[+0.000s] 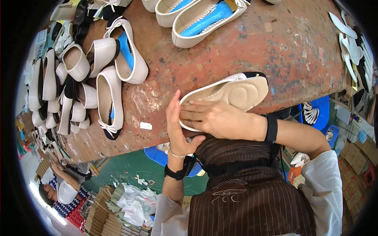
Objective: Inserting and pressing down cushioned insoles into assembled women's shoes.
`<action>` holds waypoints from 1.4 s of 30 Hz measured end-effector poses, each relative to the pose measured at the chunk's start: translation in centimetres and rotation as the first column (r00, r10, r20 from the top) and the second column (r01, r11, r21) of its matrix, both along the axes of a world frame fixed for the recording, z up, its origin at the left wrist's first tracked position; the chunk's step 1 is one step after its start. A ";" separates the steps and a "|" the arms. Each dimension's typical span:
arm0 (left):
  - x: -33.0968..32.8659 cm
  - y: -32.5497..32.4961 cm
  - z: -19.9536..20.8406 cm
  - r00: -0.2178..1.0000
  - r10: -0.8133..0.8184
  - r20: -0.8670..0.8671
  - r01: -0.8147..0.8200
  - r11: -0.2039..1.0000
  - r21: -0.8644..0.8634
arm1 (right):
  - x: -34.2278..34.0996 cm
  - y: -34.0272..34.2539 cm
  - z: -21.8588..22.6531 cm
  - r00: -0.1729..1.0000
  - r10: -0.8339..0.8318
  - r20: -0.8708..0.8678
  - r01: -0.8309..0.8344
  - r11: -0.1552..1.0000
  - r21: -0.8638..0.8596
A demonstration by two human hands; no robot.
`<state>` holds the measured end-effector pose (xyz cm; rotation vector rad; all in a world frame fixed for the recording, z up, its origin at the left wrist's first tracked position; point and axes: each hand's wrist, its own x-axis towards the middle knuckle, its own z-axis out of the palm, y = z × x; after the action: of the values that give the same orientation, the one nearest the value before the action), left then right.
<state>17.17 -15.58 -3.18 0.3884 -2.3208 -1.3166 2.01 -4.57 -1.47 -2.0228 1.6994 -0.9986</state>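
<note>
A cream ballet flat with a black toe (256,74) lies on the worn red-brown table (291,51), its toe pointing right. A beige padded insole (243,94) is partly inside it, its front end lying over the shoe's toe opening. My right hand (220,118) rests on the insole's heel part, fingers stretched flat toward the left. At the shoe's heel end my left hand (179,128) stands upright, its fingers straight and its thumb apart. The right hand hides the insole's heel and much of the near shoe side.
Many cream flats (108,98) crowd the table's left side. More flats with blue inserts (204,25) lie at the far edge. White insole-shaped pieces (348,43) are stacked at right. A small white label (145,126) lies left of my hands. Another person (65,185) works at lower left.
</note>
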 end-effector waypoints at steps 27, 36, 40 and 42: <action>-5.7 11.2 5.4 0.828 0.057 0.558 0.221 0.881 -0.418 | -3.9 7.4 6.5 0.868 -0.494 0.055 0.487 0.868 0.099; -6.0 10.6 5.4 0.846 0.063 0.529 0.211 0.872 -0.442 | -3.6 3.2 3.2 0.776 -0.520 -0.358 0.591 0.797 0.122; -6.0 10.4 5.3 0.843 0.067 0.534 0.180 0.900 -0.397 | -3.4 3.9 3.2 0.805 -0.449 -0.389 0.536 0.831 0.151; -6.1 10.3 5.3 0.869 0.086 0.487 0.165 0.878 -0.450 | -3.1 4.5 2.9 0.824 -0.415 -0.386 0.480 0.873 0.086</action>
<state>11.08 -5.32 2.17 0.5623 -2.9878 -0.6446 -1.09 -0.08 1.41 -1.7986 2.4482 -0.5817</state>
